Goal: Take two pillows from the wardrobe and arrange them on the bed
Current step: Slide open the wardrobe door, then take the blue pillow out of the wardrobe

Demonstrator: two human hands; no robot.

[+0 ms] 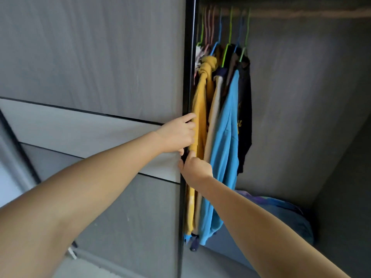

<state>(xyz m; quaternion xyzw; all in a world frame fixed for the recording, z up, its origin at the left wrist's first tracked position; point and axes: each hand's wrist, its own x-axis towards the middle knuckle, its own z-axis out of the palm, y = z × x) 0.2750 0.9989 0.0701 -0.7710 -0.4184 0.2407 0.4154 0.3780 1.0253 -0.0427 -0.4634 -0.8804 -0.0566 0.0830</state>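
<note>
The grey sliding wardrobe door (96,63) fills the left half of the view, and its black edge (188,77) runs down the middle. My left hand (177,135) grips that edge, fingers curled around it. Just below, my right hand (195,167) also holds the door's edge, thumb on the front. The wardrobe stands open to the right. At the bottom right, inside it, lies a blue and purple patterned pillow (285,211), partly hidden behind my right forearm and the hanging clothes.
Clothes hang on coloured hangers from the rail (301,13): a yellow garment (201,101), a beige one, a blue shirt (224,141) and a black shirt (246,101). The grey inner walls of the wardrobe (311,97) stand behind and to the right.
</note>
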